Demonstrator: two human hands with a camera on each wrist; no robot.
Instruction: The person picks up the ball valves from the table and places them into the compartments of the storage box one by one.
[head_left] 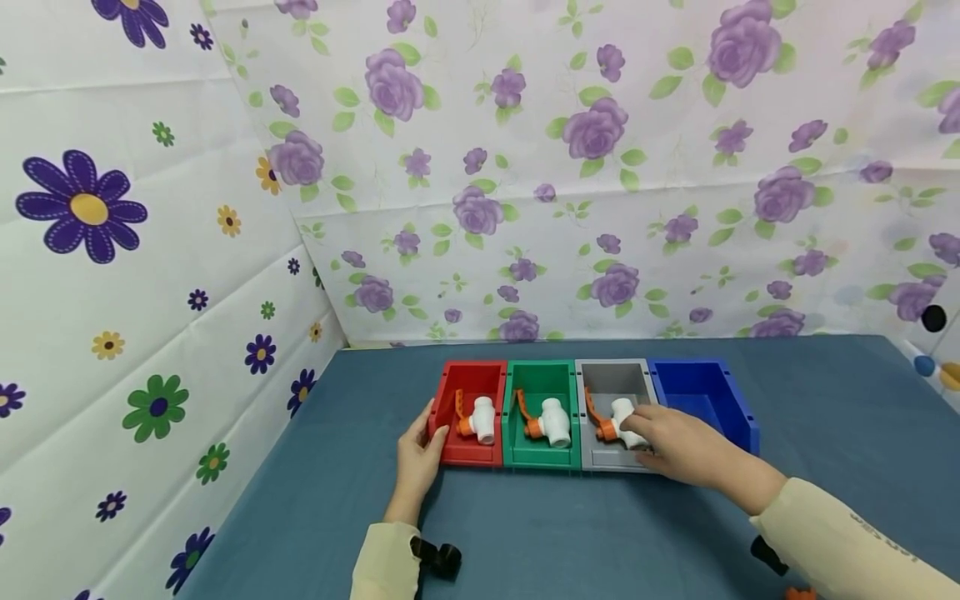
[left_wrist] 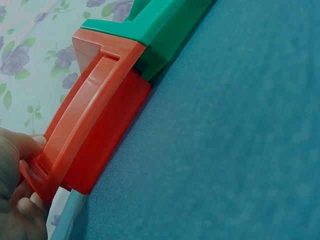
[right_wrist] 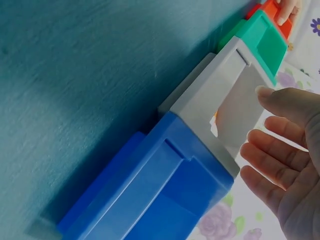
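Note:
My left hand (head_left: 418,458) grips the left wall of a red bin (head_left: 468,456), its thumb over the rim and fingers outside, as the left wrist view shows. A white ball valve (head_left: 483,419) with an orange lever lies in that bin. The green bin (head_left: 540,457) beside it holds another such valve (head_left: 555,422). Over the grey bin (head_left: 606,458) hovers my right hand (head_left: 682,442), close to a third valve (head_left: 621,411) inside. In the right wrist view, the right hand's fingers (right_wrist: 272,155) are loosely bent and spread, with nothing between them.
A blue bin (head_left: 738,417) ends the row on the right, partly behind the right hand. An orange piece (head_left: 801,593) shows at the bottom edge beside the right sleeve. Flowered cloth (head_left: 480,275) hangs behind and left of the blue-grey table (head_left: 525,533).

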